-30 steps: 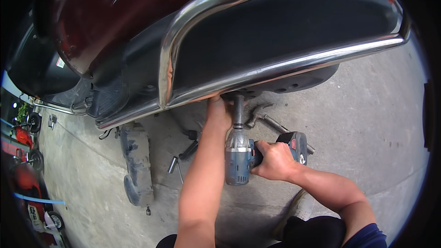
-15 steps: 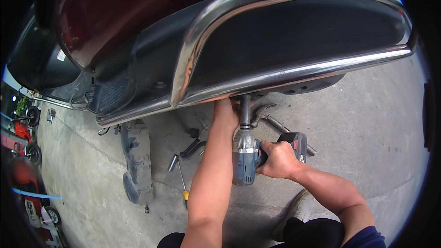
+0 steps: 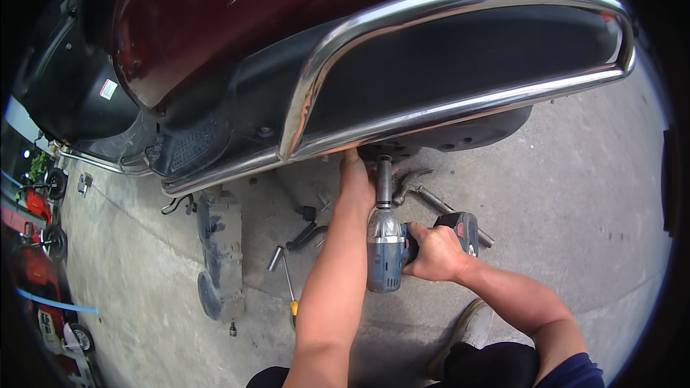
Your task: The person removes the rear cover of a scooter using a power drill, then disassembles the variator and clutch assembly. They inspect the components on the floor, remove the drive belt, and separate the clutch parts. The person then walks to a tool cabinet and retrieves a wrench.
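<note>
My right hand (image 3: 436,251) grips a blue-grey cordless impact wrench (image 3: 388,259) with a black battery at its right. A long steel socket (image 3: 384,181) on the wrench points up beneath the lower chrome rail (image 3: 445,111) of a dark red scooter (image 3: 180,43). Just left of the socket, my left hand (image 3: 357,176) reaches under that rail; its thumb shows at the rail, but its other fingers are mostly hidden. A claw hammer (image 3: 435,201) lies on the concrete behind the wrench.
A long dirty grey cover (image 3: 219,259), a loose metal socket (image 3: 275,258) and a yellow-handled screwdriver (image 3: 293,306) lie on the floor (image 3: 575,194) to the left. Red vehicles (image 3: 44,266) and a blue hose (image 3: 57,302) are at the far left. My shoe (image 3: 474,320) shows below.
The view has shifted slightly, putting the scene a little farther right. My hands and the wrench keep much the same hold and position under the rail.
</note>
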